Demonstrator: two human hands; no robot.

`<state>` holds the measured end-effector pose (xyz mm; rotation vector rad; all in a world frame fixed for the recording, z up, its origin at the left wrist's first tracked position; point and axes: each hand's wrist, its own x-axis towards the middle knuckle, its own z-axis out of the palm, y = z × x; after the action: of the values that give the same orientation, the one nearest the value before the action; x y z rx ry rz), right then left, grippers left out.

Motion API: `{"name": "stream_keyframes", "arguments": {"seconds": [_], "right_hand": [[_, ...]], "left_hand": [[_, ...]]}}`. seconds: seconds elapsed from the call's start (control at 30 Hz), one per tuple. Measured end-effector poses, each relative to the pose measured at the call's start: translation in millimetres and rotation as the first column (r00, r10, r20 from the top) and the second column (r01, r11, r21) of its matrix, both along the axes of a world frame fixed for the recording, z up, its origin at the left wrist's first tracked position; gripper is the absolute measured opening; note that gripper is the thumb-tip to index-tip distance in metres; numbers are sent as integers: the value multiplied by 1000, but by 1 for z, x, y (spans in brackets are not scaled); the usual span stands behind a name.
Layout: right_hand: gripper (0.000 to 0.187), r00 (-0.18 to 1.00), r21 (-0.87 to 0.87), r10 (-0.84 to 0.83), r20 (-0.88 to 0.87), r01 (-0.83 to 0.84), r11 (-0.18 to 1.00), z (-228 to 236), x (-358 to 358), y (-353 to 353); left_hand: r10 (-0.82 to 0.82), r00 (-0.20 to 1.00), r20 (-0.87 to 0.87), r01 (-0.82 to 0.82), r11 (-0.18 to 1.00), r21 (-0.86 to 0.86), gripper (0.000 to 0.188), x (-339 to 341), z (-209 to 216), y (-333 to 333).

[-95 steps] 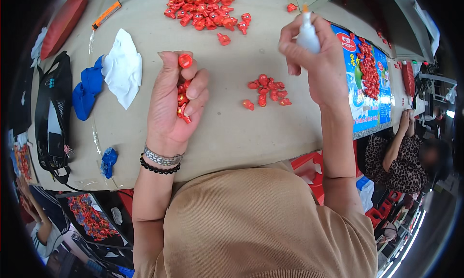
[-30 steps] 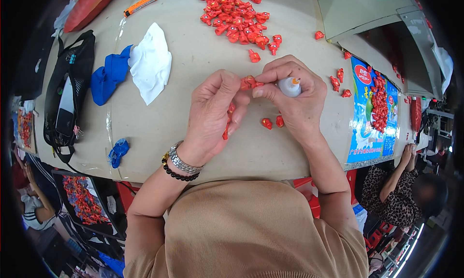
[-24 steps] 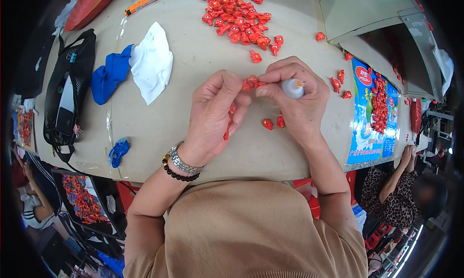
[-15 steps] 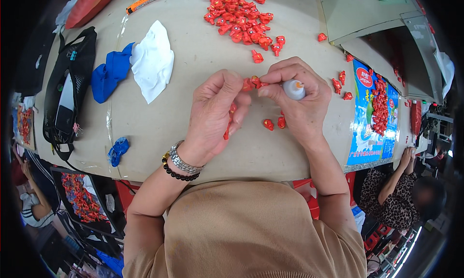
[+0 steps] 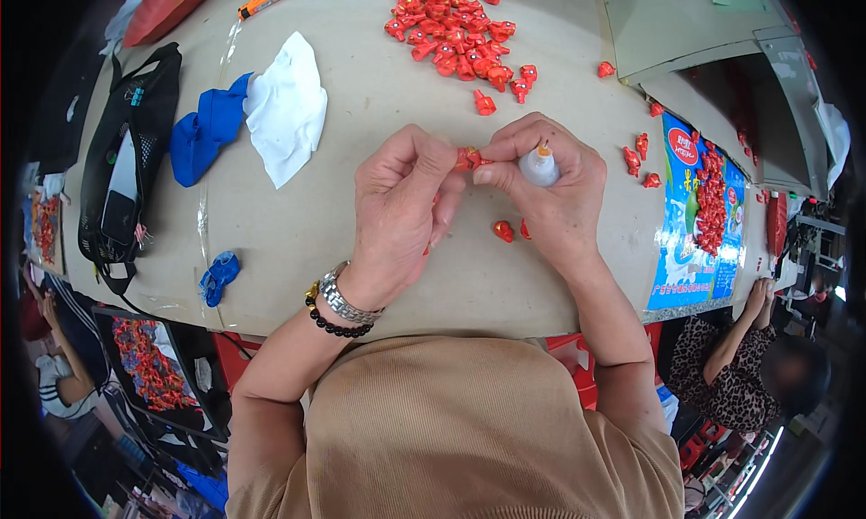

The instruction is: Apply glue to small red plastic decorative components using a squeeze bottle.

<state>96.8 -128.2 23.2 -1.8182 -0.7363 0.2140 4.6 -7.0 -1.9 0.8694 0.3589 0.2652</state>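
Above the middle of the table, my two hands meet at a small glossy red plastic figure piece (image 5: 469, 159). My left hand (image 5: 392, 190) is closed, pinching one end of it between thumb and forefinger; bits of more red show under its curled fingers. My right hand (image 5: 564, 199) touches the other end with thumb and fingertip. It also holds a small whitish squeeze bottle (image 5: 539, 168) with an orange tip, tilted up between its fingers. Beneath the hands lie loose red pieces (image 5: 502, 231), one partly hidden by my right hand. Fine details of the held piece are too small to tell.
Beyond my hands spreads a pile of red pieces (image 5: 456, 41). White cloth (image 5: 287, 109), blue cloth (image 5: 209, 127) and a black mesh bag (image 5: 126, 172) lie left. At right are a blue printed sheet (image 5: 681, 248) bearing red pieces and a grey metal box (image 5: 695, 32). A co-worker (image 5: 722, 375) sits right.
The bottle in my right hand has tipped so that its orange tip points farther up and away. Both hands still pinch the red piece. The view has shifted slightly.
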Motion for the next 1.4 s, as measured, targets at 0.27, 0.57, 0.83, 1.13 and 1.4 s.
{"name": "stream_keyframes", "arguments": {"seconds": [0.27,0.57,0.83,1.13,1.4], "right_hand": [[17,974,56,-41,-224,55,997,2,-3,0],[18,1000,20,-5,18,4,1000,3,0,-1],[22,989,47,-16,149,9,999,-1,-1,0],[15,899,9,-56,-434,66,998,15,-5,-3],[20,991,33,9,131,-13,999,0,-4,-5]], "left_hand": [[41,999,-4,-41,999,-20,26,1,2,-2],[-8,1000,-2,8,999,-43,25,1,2,-1],[29,1000,12,-29,1000,2,23,1,1,-3],[23,999,27,-23,1000,-9,21,-1,1,-1],[11,1000,25,-11,1000,-2,20,-2,0,-3]]}}
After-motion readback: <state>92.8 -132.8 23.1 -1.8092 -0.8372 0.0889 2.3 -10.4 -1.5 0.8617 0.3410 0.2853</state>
